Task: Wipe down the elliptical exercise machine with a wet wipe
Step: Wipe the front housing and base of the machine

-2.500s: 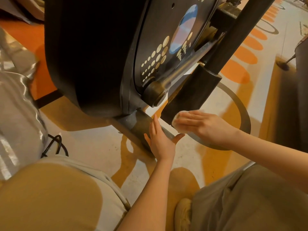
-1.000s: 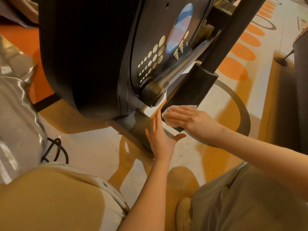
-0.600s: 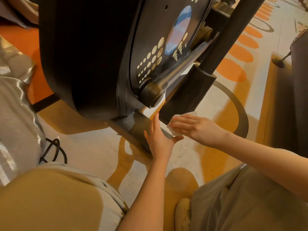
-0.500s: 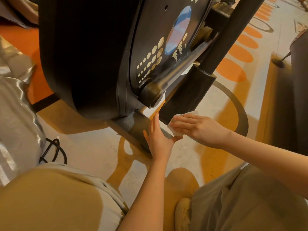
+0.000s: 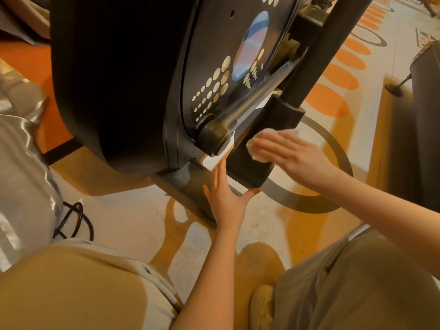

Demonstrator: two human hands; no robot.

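Note:
The black elliptical machine (image 5: 123, 86) fills the upper left, with a dotted side disc and a silver crank arm (image 5: 257, 98). A thick black sleeve (image 5: 266, 129) at the bottom of a slanted post hangs beside the crank hub. My right hand (image 5: 292, 156) presses a white wet wipe (image 5: 256, 152) flat against that sleeve's side, fingers straight and blurred. My left hand (image 5: 226, 198) rests open against the sleeve's lower end, fingers up and thumb spread under its bottom edge, just above the machine's base bar (image 5: 188, 182).
A black cable (image 5: 76, 222) coils on the patterned orange and cream floor at the left, next to a shiny grey cover (image 5: 21, 175). My knees and a shoe (image 5: 262, 306) fill the bottom. A dark furniture piece with a round foot (image 5: 395, 88) stands at the right.
My right hand has slid the wipe up the black sleeve from its bottom end toward its upper part. My left hand stays in place against the sleeve's lower end.

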